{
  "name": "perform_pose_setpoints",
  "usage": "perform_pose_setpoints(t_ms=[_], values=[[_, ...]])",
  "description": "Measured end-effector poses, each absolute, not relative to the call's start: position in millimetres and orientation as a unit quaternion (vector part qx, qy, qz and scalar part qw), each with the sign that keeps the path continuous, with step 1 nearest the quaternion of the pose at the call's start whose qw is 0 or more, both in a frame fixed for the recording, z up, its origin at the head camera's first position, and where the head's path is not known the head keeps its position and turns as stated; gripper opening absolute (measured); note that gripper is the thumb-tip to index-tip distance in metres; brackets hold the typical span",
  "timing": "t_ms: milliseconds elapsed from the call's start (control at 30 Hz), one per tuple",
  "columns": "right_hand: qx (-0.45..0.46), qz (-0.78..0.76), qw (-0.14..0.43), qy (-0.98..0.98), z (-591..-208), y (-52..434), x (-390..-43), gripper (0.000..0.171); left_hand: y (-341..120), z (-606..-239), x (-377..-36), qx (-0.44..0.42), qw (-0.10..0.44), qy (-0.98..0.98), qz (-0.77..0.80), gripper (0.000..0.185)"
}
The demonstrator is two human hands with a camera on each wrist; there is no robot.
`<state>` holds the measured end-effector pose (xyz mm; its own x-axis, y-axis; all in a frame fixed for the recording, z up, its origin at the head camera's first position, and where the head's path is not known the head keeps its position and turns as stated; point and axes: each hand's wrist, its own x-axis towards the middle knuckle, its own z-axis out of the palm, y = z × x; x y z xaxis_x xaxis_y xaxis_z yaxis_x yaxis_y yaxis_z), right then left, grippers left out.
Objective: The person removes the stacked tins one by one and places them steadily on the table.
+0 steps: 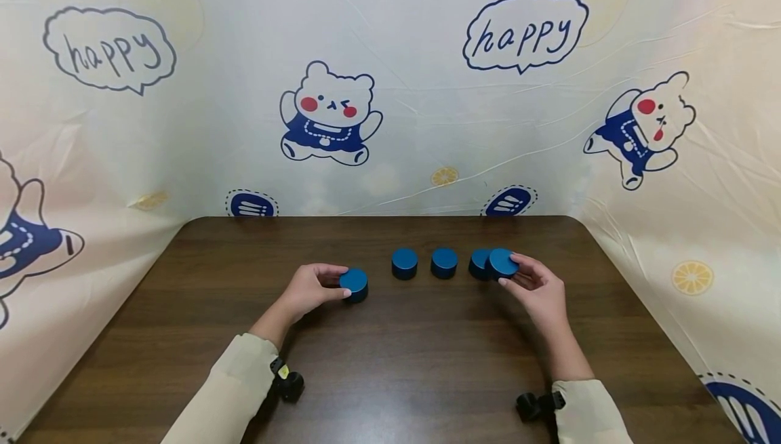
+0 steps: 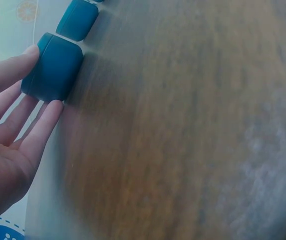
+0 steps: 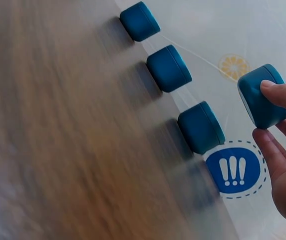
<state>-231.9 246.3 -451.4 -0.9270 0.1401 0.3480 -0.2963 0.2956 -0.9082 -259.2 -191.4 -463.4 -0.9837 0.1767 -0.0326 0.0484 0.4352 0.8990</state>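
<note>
Three pucks [image 1: 443, 262] sit in a row on the counter [image 1: 390, 362]. The left hand [image 1: 308, 289] pinches a fourth puck [image 1: 354, 284] resting short of the row, and the right hand [image 1: 539, 289] pinches a fifth puck [image 1: 502, 263] lifted off the counter; neither seems placed yet.

Bright, even light; blurred wrist views

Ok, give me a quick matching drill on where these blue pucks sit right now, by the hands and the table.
Things:
1. Left hand
2. Right hand
3. Middle pucks
4. Table

States:
A. stand untouched in a row
B. holds a puck lifted off the wood
C. dark brown wood
D. grips a puck resting on the table

Pairs: 1-D, 2-B, 3-A, 4-C
</note>
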Motion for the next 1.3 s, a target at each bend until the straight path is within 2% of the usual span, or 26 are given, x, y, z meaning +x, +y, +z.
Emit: perform_pose_setpoints(t_ms=[767, 1300], values=[[-0.051, 0.584, 0.167, -0.793, -460.8, 269.4, -245.0, 0.052, -191.5, -461.7, -259.4, 0.061, 0.068, 0.843, 0.530, 0.046], [-0.079, 0.570, 0.140, -0.806, -468.0, 281.8, -260.4, 0.053, -191.0, -462.4, -259.5, 0.058, 0.067, 0.844, 0.529, 0.046]])
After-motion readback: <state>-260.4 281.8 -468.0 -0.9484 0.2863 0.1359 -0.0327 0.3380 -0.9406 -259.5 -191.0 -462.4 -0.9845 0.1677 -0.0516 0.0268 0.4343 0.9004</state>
